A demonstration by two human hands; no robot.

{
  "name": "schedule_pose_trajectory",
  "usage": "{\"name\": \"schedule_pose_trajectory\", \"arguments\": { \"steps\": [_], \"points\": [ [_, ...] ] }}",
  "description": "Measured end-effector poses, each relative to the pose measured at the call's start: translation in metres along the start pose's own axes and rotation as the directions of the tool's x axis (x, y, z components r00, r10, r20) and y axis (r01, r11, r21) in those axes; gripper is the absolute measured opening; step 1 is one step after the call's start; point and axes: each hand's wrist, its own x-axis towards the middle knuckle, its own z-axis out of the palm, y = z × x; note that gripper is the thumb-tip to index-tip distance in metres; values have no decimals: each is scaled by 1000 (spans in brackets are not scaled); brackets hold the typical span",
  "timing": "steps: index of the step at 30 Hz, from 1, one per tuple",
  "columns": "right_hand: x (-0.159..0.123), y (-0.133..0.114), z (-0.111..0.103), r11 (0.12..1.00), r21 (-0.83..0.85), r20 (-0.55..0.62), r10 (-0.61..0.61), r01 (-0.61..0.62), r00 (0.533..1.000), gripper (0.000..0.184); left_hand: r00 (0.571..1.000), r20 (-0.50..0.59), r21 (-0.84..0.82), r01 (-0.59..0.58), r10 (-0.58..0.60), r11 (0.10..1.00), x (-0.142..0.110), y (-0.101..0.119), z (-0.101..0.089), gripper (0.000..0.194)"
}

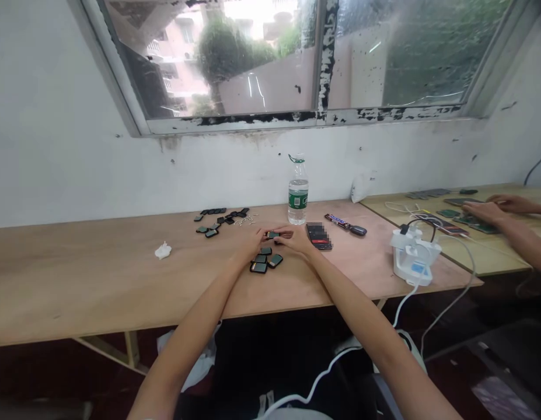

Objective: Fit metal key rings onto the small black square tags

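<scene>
My left hand (254,241) and my right hand (298,239) meet over the wooden table, fingers closed around a small black-framed device with a grey-green screen (273,234). The left fingers grip its left side, and the right fingers press at its right side and lower edge. Partly hidden by my fingers, its exact kind is unclear. Just below my hands lie several similar devices (259,267), screens facing up. Farther left is a loose group of the same small devices (211,233), with small white pieces (244,220) beside them.
Behind my hands stands a water bottle (298,201). To the right lie a phone (319,236), a candy bar (337,220) and a dark key fob (357,230). A white power strip (413,259) trails cables. Crumpled tissue (162,251) lies left. Another person's hands (487,211) work at far right.
</scene>
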Motion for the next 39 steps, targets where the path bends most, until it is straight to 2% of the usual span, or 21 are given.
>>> {"name": "schedule_pose_trajectory", "arguments": {
  "steps": [3, 9, 14, 20, 25, 27, 31, 35, 39],
  "points": [
    [1, 2, 1, 1000, 6, 0, 2, -2, 1000, 35, 1000, -14, -15, 11, -11, 1000, 0, -2, 0, 50],
    [-2, -5, 0, 999, 9, -10, 34, -33, 999, 36, 998, -31, -69, 46, -49, 997, 0, -2, -2, 35],
    [-3, -13, -2, 998, 21, -12, 64, -64, 998, 37, 997, -27, -105, 73, -76, 992, -2, 3, -7, 36],
    [-1, -19, 0, 995, -6, 49, 100, -100, 994, 36, 985, -2, -93, 171, -172, 981, -4, 8, -10, 34],
    [-1, -24, -17, 993, -35, 116, 116, -112, 986, 32, 959, -158, -70, 228, -237, 971, -2, 9, -16, 33],
    [-2, -24, -32, 984, -106, 155, 157, -142, 975, 28, 945, -202, -43, 254, -258, 966, -3, 5, -23, 32],
    [-7, -20, -55, 957, -148, 258, 281, -250, 924, 25, 940, -203, 43, 289, -275, 956, -9, -14, -38, 31],
    [-8, -13, -58, 938, -223, 318, 329, -267, 889, 29, 923, -195, 112, 356, -331, 928, -17, -35, -44, 27],
    [-7, -5, -51, 930, -302, 281, 297, -210, 912, 32, 919, -131, 147, 388, -371, 910, -20, -48, -45, 23]
  ]
}}
